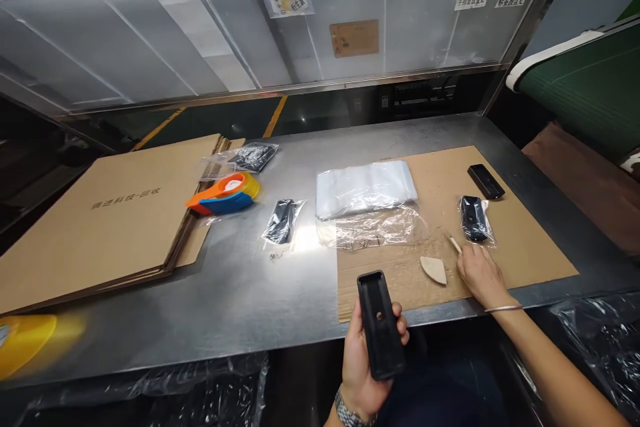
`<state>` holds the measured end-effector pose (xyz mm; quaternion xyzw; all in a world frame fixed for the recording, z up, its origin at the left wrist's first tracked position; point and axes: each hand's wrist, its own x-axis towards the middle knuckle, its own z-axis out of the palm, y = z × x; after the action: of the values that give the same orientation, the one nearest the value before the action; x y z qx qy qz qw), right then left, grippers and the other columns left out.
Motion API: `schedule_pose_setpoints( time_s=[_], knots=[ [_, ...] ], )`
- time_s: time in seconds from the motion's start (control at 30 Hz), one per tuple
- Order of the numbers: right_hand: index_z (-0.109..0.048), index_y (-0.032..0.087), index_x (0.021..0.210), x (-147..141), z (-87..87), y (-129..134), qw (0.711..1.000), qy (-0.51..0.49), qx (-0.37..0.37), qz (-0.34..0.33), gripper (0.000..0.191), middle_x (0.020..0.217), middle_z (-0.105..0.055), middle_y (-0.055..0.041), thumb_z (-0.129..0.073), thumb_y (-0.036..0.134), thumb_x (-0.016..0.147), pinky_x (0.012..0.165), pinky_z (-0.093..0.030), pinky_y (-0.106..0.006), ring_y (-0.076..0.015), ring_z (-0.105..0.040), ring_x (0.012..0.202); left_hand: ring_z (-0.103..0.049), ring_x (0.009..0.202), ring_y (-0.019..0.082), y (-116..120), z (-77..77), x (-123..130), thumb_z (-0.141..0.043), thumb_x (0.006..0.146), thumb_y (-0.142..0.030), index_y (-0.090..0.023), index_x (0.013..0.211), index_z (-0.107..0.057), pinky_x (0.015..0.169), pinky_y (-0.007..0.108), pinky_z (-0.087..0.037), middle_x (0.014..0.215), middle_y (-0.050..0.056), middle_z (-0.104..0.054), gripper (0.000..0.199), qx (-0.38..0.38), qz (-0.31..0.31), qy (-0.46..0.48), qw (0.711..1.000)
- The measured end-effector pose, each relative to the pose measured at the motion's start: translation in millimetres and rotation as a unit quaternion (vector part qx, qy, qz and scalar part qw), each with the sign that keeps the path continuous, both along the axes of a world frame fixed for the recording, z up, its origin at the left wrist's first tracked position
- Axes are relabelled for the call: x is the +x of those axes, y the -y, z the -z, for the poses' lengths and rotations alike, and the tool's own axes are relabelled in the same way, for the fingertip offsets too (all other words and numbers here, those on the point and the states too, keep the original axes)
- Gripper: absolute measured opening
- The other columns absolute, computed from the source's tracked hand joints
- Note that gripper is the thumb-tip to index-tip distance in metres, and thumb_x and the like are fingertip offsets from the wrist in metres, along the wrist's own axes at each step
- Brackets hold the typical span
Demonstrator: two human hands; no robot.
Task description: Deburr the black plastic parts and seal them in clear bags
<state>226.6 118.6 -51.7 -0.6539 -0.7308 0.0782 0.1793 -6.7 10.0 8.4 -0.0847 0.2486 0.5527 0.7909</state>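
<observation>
My left hand (pixel 364 357) is wrapped round a long black plastic housing (pixel 381 327), its hollow side turned up and a small hole near its middle. Over on the cardboard sheet (pixel 520 250), my right hand (pixel 481 272) is closed on a thin pale stick-like tool (pixel 454 243), whose exact kind I cannot make out. A beige fan-shaped piece (pixel 433 270) lies just left of that hand. Right beyond my right fingers rests a black part in a clear bag (pixel 475 219). Farther back is another black housing (pixel 485 181), unbagged.
Clear plastic bags (pixel 367 188) lie stacked mid-table. Left of them are a bagged black part (pixel 281 221), an orange-and-blue tape dispenser (pixel 225 195), another bagged black item (pixel 256 157) and flattened cartons (pixel 115 213). A green conveyor belt (pixel 585 80) stands at the right.
</observation>
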Motion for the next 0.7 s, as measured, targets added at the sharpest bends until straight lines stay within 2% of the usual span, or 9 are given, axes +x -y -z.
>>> schedule_pose_setpoints(
  time_s=[0.1, 0.2, 0.3, 0.33, 0.4, 0.47, 0.57, 0.63, 0.7],
  knots=[
    [-0.042, 0.020, 0.072, -8, -18.9, 17, 0.999, -0.027, -0.018, -0.015, 0.020, 0.069, -0.049, -0.0052, -0.030, 0.022, 0.088, 0.060, -0.038, -0.030, -0.0193, -0.049, 0.065, -0.055, 0.062, 0.015, -2, -1.2, -1, -0.041, 0.085, -0.044, -0.012, 0.081, -0.063, 0.060, 0.026, -0.044, 0.075, 0.007, -0.060, 0.040, -0.037, -0.046, -0.046, 0.997],
    [-0.040, 0.021, 0.069, -27, -51.9, 48, 0.985, -0.093, -0.103, -0.101, 0.030, 0.058, -0.048, 0.0022, -0.026, 0.031, 0.094, 0.053, -0.038, -0.022, -0.0120, -0.048, 0.053, -0.055, 0.062, 0.014, -4, -1.8, -2, -0.043, 0.084, -0.046, -0.012, 0.084, -0.064, 0.060, 0.025, -0.046, 0.076, 0.007, -0.061, 0.040, -0.052, -0.098, -0.089, 0.990],
    [-0.043, 0.020, 0.068, -52, -87.4, 78, 0.899, -0.216, -0.296, -0.239, 0.034, 0.056, -0.052, 0.0031, -0.029, 0.038, 0.094, 0.053, -0.038, -0.020, -0.0101, -0.051, 0.052, -0.056, 0.063, 0.013, -6, -1.5, -4, -0.043, 0.082, -0.050, -0.011, 0.083, -0.064, 0.061, 0.024, -0.047, 0.075, 0.007, -0.061, 0.044, -0.056, -0.134, -0.118, 0.982],
    [-0.046, 0.020, 0.073, -60, -97.1, 85, 0.867, -0.234, -0.348, -0.269, 0.032, 0.055, -0.053, 0.0037, -0.030, 0.038, 0.094, 0.054, -0.039, -0.020, -0.0101, -0.051, 0.052, -0.056, 0.064, 0.013, -6, -1.5, -4, -0.043, 0.082, -0.051, -0.011, 0.083, -0.064, 0.060, 0.023, -0.047, 0.075, 0.006, -0.061, 0.045, -0.058, -0.143, -0.130, 0.979],
    [-0.048, 0.021, 0.085, -72, -110.8, 93, 0.822, -0.241, -0.418, -0.302, 0.027, 0.058, -0.056, 0.0043, -0.029, 0.037, 0.094, 0.060, -0.041, -0.021, -0.0094, -0.052, 0.052, -0.055, 0.062, 0.013, -6, -1.8, -6, -0.042, 0.081, -0.054, -0.011, 0.082, -0.064, 0.058, 0.022, -0.047, 0.073, 0.006, -0.061, 0.049, -0.057, -0.154, -0.154, 0.974],
    [-0.047, 0.021, 0.088, -80, -116.2, 97, 0.796, -0.241, -0.459, -0.312, 0.026, 0.063, -0.057, 0.0042, -0.027, 0.036, 0.095, 0.062, -0.042, -0.021, -0.0080, -0.050, 0.050, -0.054, 0.060, 0.012, -6, -2.9, -6, -0.041, 0.080, -0.057, -0.011, 0.082, -0.064, 0.054, 0.021, -0.046, 0.071, 0.006, -0.060, 0.052, -0.056, -0.157, -0.172, 0.971],
    [-0.044, 0.021, 0.078, -89, -113.9, 99, 0.777, -0.253, -0.492, -0.299, 0.029, 0.053, -0.049, 0.0063, -0.027, 0.037, 0.094, 0.051, -0.037, -0.019, -0.0069, -0.043, 0.042, -0.053, 0.058, 0.012, -5, -4.9, -7, -0.041, 0.077, -0.061, -0.010, 0.081, -0.064, 0.051, 0.020, -0.044, 0.069, 0.006, -0.059, 0.056, -0.065, -0.162, -0.184, 0.967],
    [-0.042, 0.021, 0.074, -93, -110.8, 100, 0.782, -0.253, -0.491, -0.288, 0.031, 0.046, -0.042, 0.0075, -0.026, 0.038, 0.094, 0.048, -0.034, -0.020, -0.0077, -0.040, 0.041, -0.053, 0.059, 0.012, -5, -5.7, -7, -0.041, 0.077, -0.062, -0.010, 0.081, -0.064, 0.052, 0.020, -0.044, 0.069, 0.006, -0.058, 0.057, -0.067, -0.168, -0.182, 0.966],
    [-0.042, 0.021, 0.071, -96, -109.1, 102, 0.799, -0.239, -0.470, -0.289, 0.032, 0.046, -0.043, 0.0064, -0.027, 0.038, 0.094, 0.051, -0.034, -0.021, -0.0091, -0.042, 0.046, -0.052, 0.059, 0.012, -5, -5.7, -7, -0.042, 0.076, -0.063, -0.010, 0.081, -0.065, 0.052, 0.020, -0.044, 0.068, 0.006, -0.058, 0.058, -0.064, -0.168, -0.178, 0.967]
  ],
)
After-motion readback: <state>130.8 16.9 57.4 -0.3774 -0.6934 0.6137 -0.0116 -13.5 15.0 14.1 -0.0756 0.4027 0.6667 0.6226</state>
